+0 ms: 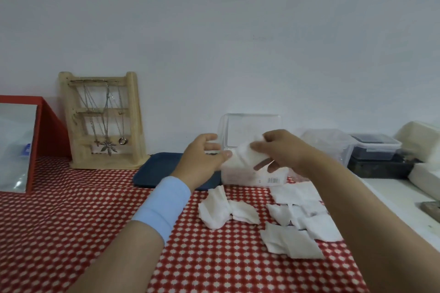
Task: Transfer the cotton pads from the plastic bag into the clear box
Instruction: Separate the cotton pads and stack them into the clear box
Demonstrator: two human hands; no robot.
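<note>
The right hand (278,150) is gripping a bunch of cotton pads (247,153) over the open clear box (250,173), while the left hand (202,157), fingers partly spread and holding nothing, is touching the bunch with its thumb. More loose pads (300,219) are lying on the bench (83,209) just in front of the box; the plastic bag cannot be identified. The loading step appears to be in progress, and the next move is calling for pressing the bunch down inside the box walls.
</note>
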